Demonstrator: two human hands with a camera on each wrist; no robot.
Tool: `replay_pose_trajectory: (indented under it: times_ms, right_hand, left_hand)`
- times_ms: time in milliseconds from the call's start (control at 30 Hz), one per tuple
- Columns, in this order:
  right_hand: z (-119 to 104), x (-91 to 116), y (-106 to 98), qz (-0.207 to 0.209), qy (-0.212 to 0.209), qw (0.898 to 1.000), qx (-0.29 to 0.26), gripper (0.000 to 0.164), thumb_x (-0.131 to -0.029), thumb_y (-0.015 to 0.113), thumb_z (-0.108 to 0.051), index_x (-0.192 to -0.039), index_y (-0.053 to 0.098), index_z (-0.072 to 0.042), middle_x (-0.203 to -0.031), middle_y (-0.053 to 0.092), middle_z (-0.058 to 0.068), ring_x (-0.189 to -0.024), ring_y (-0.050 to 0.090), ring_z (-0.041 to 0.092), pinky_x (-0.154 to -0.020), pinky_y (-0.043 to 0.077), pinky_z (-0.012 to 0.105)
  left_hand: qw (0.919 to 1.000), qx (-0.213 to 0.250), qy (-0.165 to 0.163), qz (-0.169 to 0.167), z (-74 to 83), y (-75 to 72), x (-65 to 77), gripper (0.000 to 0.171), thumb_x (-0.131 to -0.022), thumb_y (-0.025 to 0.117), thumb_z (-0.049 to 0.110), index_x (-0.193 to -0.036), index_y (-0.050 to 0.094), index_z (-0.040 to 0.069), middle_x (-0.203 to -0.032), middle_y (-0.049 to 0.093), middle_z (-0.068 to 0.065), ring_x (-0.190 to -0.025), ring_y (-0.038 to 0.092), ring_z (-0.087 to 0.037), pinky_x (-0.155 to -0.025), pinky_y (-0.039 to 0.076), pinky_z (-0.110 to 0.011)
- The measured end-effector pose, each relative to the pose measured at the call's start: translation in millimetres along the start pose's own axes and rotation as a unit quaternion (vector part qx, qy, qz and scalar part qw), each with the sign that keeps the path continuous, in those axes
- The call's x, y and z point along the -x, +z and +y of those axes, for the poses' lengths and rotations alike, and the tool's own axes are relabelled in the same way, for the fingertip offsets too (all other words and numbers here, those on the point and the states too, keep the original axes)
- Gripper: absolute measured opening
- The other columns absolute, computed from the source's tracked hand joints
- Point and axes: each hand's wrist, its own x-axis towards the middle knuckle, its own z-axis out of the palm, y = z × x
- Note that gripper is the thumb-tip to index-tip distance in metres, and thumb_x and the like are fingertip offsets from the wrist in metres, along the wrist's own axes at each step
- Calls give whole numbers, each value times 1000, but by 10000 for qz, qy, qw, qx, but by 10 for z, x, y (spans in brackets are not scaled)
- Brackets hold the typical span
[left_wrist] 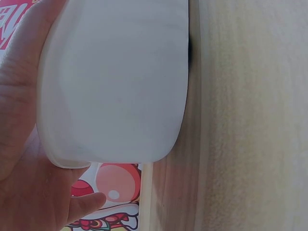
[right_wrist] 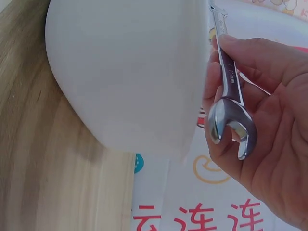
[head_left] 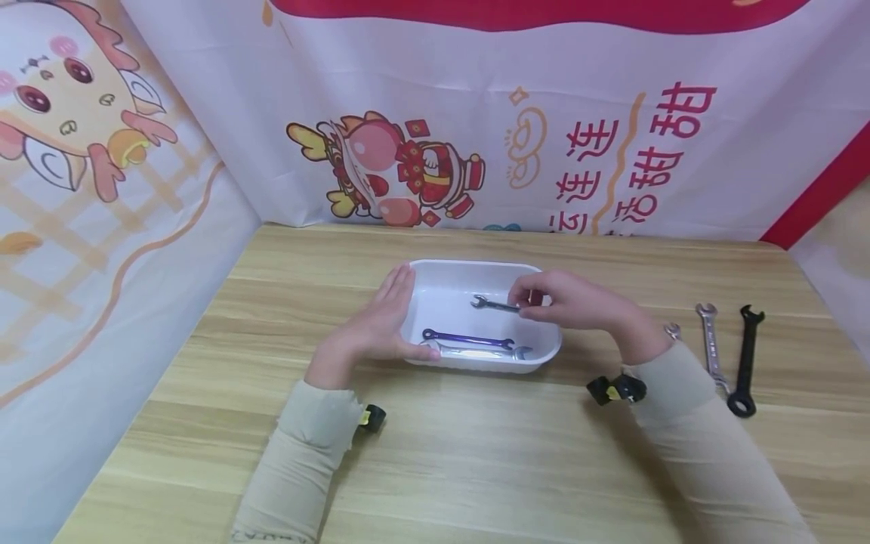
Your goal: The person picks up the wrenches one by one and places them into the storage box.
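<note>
A white plastic tray stands on the table. My left hand rests on its left end, the thumb along the near rim and the other fingers at the far left corner. In the left wrist view the same hand lies along the tray's wall. My right hand pinches a small open-end wrench over the tray's right part; its chrome jaw shows up close in the right wrist view. Inside the tray lie a purple-blue combination wrench and a silver wrench along the near side.
Right of the tray lie a black combination wrench, a silver wrench and another wrench end, partly hidden by the right sleeve. Printed cloth hangs behind and left of the wooden table.
</note>
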Motion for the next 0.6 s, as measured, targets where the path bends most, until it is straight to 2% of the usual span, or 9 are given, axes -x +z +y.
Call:
replay_pose_trajectory:
  times_ms: [400, 600]
  right_hand:
    - [-34, -184, 86, 66, -129, 9999, -48, 17, -94, 68, -9, -110, 69, -14, -104, 71, 6, -95, 62, 16, -85, 57, 35]
    - [-3, -282, 170, -52, -307, 9995, 80, 13, -94, 67, -9, -106, 70, -12, -97, 70, 2, -89, 62, 13, -83, 56, 32]
  left_hand:
    - [10000, -60, 15, -17, 10, -7, 4, 143, -66, 73, 78, -158, -13, 9, -166, -20, -4, -155, -17, -21, -127, 6, -42]
    - [10000, -21, 12, -2, 1, 0, 0, 143, -66, 73, 78, -158, -12, 9, -166, -20, -3, -155, -16, -22, -127, 7, -43]
